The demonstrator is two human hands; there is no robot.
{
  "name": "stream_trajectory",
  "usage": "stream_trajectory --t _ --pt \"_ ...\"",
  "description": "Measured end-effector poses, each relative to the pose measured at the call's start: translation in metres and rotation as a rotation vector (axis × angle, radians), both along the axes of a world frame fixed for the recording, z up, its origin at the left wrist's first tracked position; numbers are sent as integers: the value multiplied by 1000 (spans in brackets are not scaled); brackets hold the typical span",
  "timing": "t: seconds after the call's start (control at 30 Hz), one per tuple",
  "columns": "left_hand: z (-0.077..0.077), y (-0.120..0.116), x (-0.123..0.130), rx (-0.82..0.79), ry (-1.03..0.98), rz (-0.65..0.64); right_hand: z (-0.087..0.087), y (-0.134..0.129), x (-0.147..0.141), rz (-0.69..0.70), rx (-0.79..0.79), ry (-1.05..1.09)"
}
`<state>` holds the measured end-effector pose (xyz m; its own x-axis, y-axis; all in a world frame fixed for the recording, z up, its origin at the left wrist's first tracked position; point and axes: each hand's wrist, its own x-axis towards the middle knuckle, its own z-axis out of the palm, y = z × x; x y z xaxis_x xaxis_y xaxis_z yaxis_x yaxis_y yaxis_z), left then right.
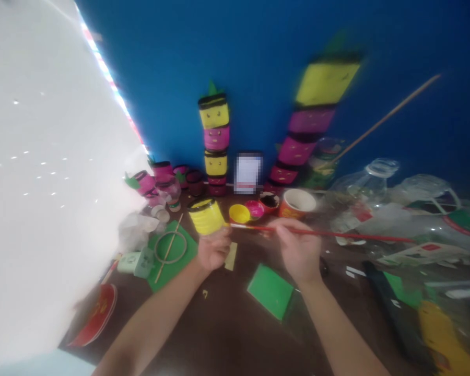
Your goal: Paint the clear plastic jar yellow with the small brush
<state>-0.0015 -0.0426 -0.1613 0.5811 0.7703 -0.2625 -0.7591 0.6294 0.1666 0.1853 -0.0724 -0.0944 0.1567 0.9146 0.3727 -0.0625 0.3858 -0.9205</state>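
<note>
My left hand (215, 250) is closed round the bottom of a yellow cup (206, 218) with a black rim, tilted a little. In my right hand (297, 248) is a long red paintbrush (348, 235), held nearly level. Its tip meets, or comes very close to, the cup's right side. Just behind the brush stand small pots of yellow paint (238, 213), pink paint (254, 210) and dark paint (269, 201). A white-and-orange paper cup (297, 202) is to their right.
Stacked yellow and pink cups with faces (216, 138) stand by the blue wall; another stack (307, 130) leans right. Clear plastic bottles (379, 177) crowd the right side. Green sheets (272, 291), a ring (171, 247) and a red round container (97, 316) lie on the dark table.
</note>
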Motion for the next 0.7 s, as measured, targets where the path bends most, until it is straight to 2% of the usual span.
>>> stream_trajectory --t 0.13,0.23,0.33,0.43,0.57,0.7 --pt "-2 1 0 39 -14 -15 -1 0 -3 35 7 132" --pt "-2 1 1 39 6 -33 -1 -1 -8 82 -46 131" --pt "-1 0 1 27 15 -56 -1 -2 -10 49 -92 106" --pt "1 0 1 26 3 -43 -1 -2 -9 -5 -55 117" --pt "4 -1 2 14 -2 -66 -1 -3 -8 42 -60 80" --pt "6 -2 1 8 -33 -66 2 0 -3 -6 -41 95"
